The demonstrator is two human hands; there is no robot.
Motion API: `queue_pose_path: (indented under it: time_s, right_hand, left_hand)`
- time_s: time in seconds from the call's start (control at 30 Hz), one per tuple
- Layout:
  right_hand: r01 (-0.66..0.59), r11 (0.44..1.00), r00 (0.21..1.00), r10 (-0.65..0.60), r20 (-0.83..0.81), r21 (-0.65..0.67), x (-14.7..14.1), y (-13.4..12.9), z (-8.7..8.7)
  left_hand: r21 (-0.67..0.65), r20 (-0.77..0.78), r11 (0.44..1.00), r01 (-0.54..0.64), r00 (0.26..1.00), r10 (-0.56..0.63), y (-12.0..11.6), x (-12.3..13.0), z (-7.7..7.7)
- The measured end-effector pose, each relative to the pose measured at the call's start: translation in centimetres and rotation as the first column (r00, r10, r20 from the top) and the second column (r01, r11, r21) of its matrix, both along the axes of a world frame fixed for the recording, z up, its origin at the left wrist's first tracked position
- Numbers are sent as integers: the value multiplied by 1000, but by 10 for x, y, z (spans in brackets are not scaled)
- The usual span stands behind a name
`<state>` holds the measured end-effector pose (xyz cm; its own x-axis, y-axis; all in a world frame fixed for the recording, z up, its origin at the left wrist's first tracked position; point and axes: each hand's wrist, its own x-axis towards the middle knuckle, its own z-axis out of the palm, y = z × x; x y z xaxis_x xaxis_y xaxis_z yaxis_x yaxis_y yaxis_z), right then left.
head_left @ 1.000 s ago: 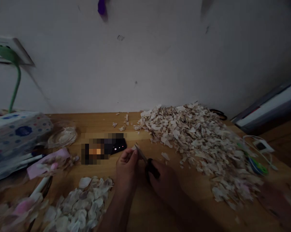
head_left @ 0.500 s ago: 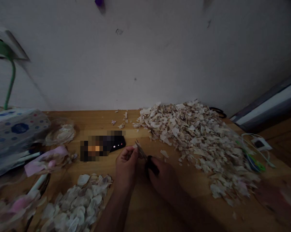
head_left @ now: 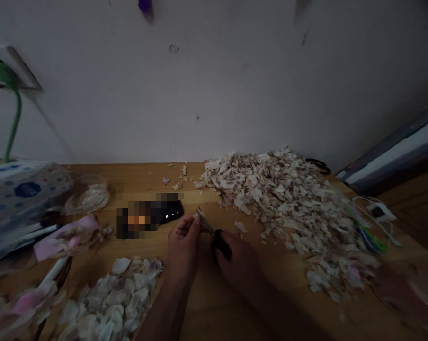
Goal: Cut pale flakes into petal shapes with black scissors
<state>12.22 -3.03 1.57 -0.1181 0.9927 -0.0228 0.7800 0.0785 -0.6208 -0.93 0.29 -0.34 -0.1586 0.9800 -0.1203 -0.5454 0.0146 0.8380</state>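
Note:
My left hand (head_left: 183, 245) pinches a small pale shell-like piece (head_left: 196, 217) between thumb and fingers over the wooden table (head_left: 214, 303). My right hand (head_left: 239, 265) grips black-handled scissors (head_left: 214, 233), whose blades point up-left and meet the piece at my left fingertips. A large heap of pale cut chips (head_left: 288, 208) lies to the right of my hands. A smaller pile of whole pale shells (head_left: 118, 298) lies at the lower left.
A black device with small lights (head_left: 169, 211) lies just behind my left hand. A patterned tissue pack (head_left: 18, 189), pens and a pink packet (head_left: 63, 234) crowd the left side. Cables and a charger (head_left: 375, 215) sit at the right. The white wall is close behind.
The view has shifted slightly. My hands stay together at the same spot, with the scissors still at the piece.

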Motion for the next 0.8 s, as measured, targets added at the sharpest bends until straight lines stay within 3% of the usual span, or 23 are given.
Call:
queue_pose_path:
  time_s: [0.47,0.67,0.8]
  right_hand:
    - [10,1000,1000,-10,2,11,1,0,-3]
    - [1,1000,1000,-1,1,18,1,1,-2]
    - [2,1000,1000,-2,-3,11,1,0,0]
  left_hand:
    - [-9,-178,1000,16,984,-17,0,-8,11]
    - [-35,-186,999,16,982,-23,1,-8,15]
    - [-50,-89,998,39,995,-43,1,-6,12]
